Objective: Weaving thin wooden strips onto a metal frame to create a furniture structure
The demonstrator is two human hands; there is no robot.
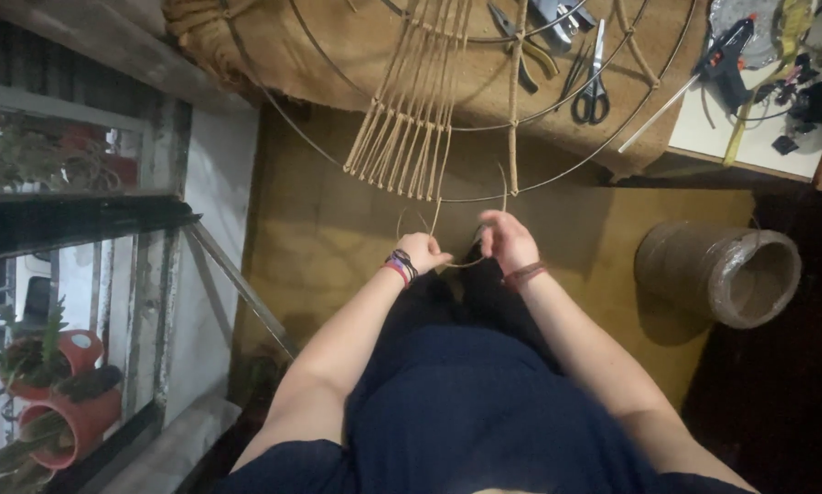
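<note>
Both hands meet low in front of the body, below the table's edge, working a thin tan cord [447, 240] that feels its way between them as a loose loop. The left hand [423, 252] is curled into a soft fist, its fingers folded together around one run of the cord, with dark and pink woven bands stacked at the wrist. The right hand [505, 240] sits just beside it, fingers bent inward and bunched, apparently pinching the other end of the loop, though the fingertips are too small and shadowed to tell exactly how; a reddish band circles that wrist. From between the fingers the cord rises in a slender arc to a large round wire frame [557, 114], thin grey metal hoops lying on coarse brown burlap [338, 55]. Above the left fingers hangs a fan of stiff, straight cord strands [402, 146], matte and fibrous, tied over the wires and ending in a ragged stepped row. Beyond the right fingers, on the burlap, lie black-handled scissors [594, 87] and pliers [521, 41], with a black glue gun [726, 55] farther out on a pale tabletop. Well to the right of the right hand stands a squat cardboard-brown roll [717, 270] wrapped in glossy film, on a worn ochre floor [338, 247].
</note>
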